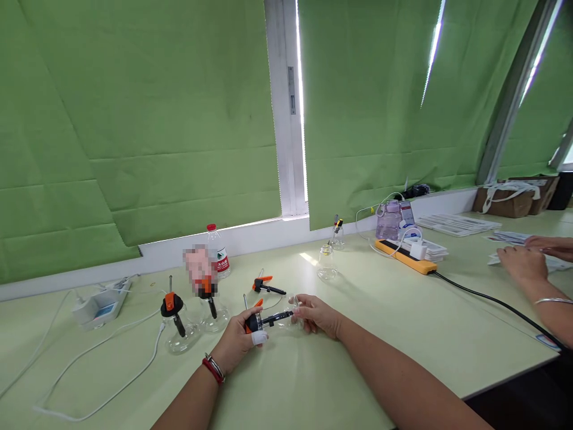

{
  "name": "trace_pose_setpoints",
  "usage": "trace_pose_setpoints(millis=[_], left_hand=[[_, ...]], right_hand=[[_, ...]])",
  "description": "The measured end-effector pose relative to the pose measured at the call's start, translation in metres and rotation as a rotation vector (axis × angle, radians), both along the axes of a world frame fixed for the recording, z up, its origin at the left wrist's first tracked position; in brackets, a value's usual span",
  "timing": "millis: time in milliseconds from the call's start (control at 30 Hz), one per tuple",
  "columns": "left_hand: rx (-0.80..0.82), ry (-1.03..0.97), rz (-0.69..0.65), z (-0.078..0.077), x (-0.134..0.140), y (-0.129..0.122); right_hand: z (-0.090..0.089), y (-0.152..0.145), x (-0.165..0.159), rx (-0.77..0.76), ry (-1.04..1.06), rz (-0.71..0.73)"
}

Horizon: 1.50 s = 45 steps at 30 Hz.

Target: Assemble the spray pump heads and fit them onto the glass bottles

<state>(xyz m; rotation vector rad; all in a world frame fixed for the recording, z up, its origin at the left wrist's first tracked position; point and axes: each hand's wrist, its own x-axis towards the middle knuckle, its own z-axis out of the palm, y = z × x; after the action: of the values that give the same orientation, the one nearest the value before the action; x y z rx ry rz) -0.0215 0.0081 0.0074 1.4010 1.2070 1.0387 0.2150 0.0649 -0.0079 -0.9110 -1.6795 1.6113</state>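
Forearms (394,365) reach over the worktop (344,376), hands close together: the left hand (237,340) grips a lid (254,323), its black tube (275,319) pointing to the right hand (319,316), which grips a glass jar (286,326) between them. The near edge (510,378) passes under the right forearm; pale surface stretches from that hand to a power strip (403,256). Green blinds (156,119) hang beyond both hands; two lidded jars (179,343) stand left of the left hand

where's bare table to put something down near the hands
The pale green table looks bare between the right forearm and the orange power strip with its black cable. A second patch lies between both forearms, nearest the wearer. Left of the left hand it's crowded: two clear bottles with black-and-orange tops, plus thin white cables.
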Motion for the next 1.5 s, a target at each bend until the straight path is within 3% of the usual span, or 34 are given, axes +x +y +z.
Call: trace_pose_setpoints(millis=[533,733,1233,1500], left_hand=[[0.018,0.007,0.009,-0.0031,-0.0034,0.0026],[0.004,0.012,0.024,-0.0014,-0.0037,0.0042],[0.068,0.082,0.045,-0.0077,-0.0065,0.0052],[0.035,0.055,0.052,-0.0011,-0.002,0.0007]], right_hand=[[-0.0039,-0.0003,-0.0052,0.036,0.01,-0.07],[-0.001,-0.0027,0.0004,0.0,0.126,0.013],[-0.0055,0.0032,-0.0072,0.028,0.012,-0.049],[-0.0029,-0.0017,-0.0004,0.026,0.059,-0.017]])
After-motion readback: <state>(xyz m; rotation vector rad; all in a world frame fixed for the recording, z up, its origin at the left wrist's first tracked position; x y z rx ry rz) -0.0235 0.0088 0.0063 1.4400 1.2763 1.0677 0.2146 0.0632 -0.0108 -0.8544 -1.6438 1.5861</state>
